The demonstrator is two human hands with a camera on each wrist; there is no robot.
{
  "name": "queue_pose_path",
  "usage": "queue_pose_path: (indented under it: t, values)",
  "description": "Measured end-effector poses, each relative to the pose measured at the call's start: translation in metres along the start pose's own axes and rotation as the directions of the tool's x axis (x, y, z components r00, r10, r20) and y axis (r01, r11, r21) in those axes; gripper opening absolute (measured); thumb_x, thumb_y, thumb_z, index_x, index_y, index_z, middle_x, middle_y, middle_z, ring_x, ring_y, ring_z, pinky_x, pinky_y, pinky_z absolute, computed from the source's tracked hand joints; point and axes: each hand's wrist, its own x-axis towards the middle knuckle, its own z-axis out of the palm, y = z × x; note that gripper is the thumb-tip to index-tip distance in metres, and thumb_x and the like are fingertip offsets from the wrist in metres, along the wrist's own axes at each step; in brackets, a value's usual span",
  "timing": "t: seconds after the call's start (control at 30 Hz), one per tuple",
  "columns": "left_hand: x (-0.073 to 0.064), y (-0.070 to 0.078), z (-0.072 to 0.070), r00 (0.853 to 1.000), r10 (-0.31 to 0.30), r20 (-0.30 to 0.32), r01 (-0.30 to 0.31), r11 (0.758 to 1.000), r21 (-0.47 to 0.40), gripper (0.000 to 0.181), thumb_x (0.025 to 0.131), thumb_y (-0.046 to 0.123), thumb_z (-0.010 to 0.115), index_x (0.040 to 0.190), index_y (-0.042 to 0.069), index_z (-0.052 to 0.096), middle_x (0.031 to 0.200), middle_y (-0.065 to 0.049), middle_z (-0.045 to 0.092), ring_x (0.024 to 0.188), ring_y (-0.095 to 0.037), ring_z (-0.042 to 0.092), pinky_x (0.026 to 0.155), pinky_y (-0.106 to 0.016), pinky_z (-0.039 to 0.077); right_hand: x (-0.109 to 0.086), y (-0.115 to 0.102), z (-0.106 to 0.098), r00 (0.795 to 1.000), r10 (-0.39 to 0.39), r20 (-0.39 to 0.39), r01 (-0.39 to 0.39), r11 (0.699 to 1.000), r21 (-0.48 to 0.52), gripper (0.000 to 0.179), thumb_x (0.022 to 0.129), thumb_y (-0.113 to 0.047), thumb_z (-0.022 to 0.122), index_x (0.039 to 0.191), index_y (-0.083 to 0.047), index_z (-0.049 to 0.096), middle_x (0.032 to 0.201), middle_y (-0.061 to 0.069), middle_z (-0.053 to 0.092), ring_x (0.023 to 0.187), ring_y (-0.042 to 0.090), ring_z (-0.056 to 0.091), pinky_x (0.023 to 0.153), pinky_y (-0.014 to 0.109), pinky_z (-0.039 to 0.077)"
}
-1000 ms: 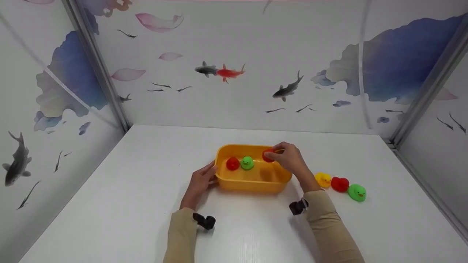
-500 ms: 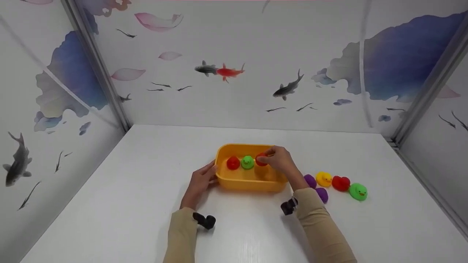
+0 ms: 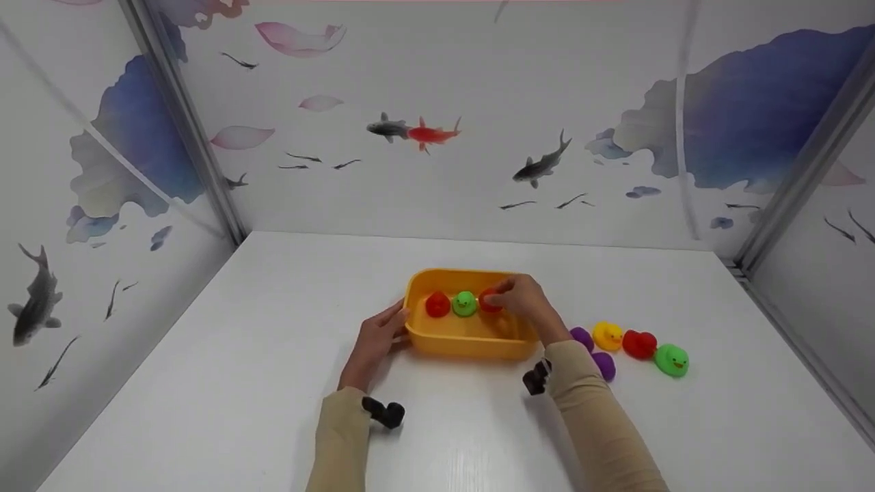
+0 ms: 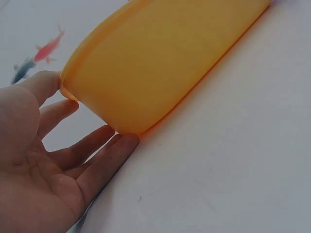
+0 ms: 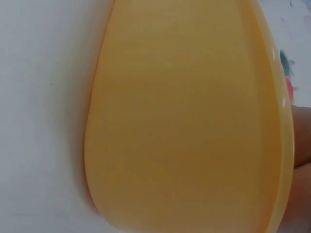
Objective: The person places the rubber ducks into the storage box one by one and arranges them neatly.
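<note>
A yellow plastic basin [image 3: 472,347] stands on the white table. Inside it, a red rubber duck [image 3: 437,305] and a green rubber duck [image 3: 465,303] sit side by side. My right hand [image 3: 523,299] reaches in over the right end and pinches another red rubber duck [image 3: 489,301], close beside the green one and partly covered by the fingers. The right wrist view shows mostly the basin's outer wall [image 5: 180,121], hiding the fingertips. With extended fingers [image 4: 109,158], my left hand [image 3: 376,338] touches the outside of the basin's left end, from rim to base.
Right of the basin, a yellow duck [image 3: 607,336], a red duck [image 3: 640,344] and a green duck [image 3: 672,360] form a slanting row. Purple toys [image 3: 603,365] lie beside the right sleeve, partly covered by it. Printed white panels [image 3: 437,191] enclose the table [image 3: 273,328].
The right hand has moved left and lower into the basin with the red duck, up to the green one. The purple toys have come into view. The left hand stays at the basin.
</note>
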Motion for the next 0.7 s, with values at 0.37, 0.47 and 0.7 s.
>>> queue_pose_path:
  t: [0.37,0.47,0.7]
  values:
    - [0.0002,0.0021,-0.0001,1.000,-0.010,0.003,0.010,1.000,0.018,0.047,0.102,0.040,0.057,0.147,0.031,0.051,0.140,-0.003,0.062,0.108,-0.019,0.065,0.095,-0.030,0.058,0.0055,-0.0029,0.0057,1.000,0.027,-0.012,-0.028,0.999,-0.046,0.027,0.093,-0.014,0.071,0.117,-0.003,0.066,0.117,0.013,0.066,0.100,0.024,0.057,0.102,0.036,0.053]
    - [-0.0005,0.0020,-0.0001,1.000,0.002,0.003,-0.002,1.000,0.000,0.048,0.101,0.039,0.058,0.147,0.028,0.051,0.138,-0.006,0.064,0.105,-0.018,0.066,0.094,-0.030,0.059,0.0079,-0.0011,0.0075,0.999,0.035,-0.004,-0.035,0.999,-0.024,0.028,0.093,-0.012,0.071,0.119,-0.002,0.065,0.118,0.014,0.065,0.101,0.025,0.057,0.103,0.036,0.053]
    - [0.0004,0.0001,-0.0013,1.000,0.014,0.005,-0.014,0.999,-0.031,0.050,0.101,0.035,0.059,0.148,0.023,0.050,0.137,-0.012,0.064,0.099,-0.016,0.067,0.093,-0.032,0.059,0.0084,0.0021,0.0083,0.999,0.042,0.016,-0.042,0.999,0.012,0.033,0.094,-0.011,0.070,0.125,-0.002,0.063,0.123,0.014,0.064,0.105,0.025,0.056,0.105,0.037,0.052]
